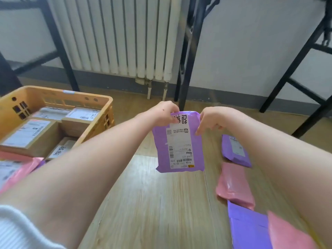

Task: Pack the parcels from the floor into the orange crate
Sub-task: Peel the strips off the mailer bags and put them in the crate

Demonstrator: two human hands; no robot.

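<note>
Head view: a person holds a purple parcel (179, 146) in the air above the wooden floor (152, 203), label facing the camera. The left hand (163, 112) pinches its top left corner and the right hand (212, 119) pinches its upper right edge. The orange crate (100, 99) stands to the left, already holding cardboard boxes (27, 135) and a pink mailer (23, 169). More purple and pink mailers (233, 186) lie on the floor at right, near a white radiator (116, 36). With only fingertip holds on slick film, the bag could slip free on the swing left. With little free space in the crate, it could also catch on the rim.
</note>
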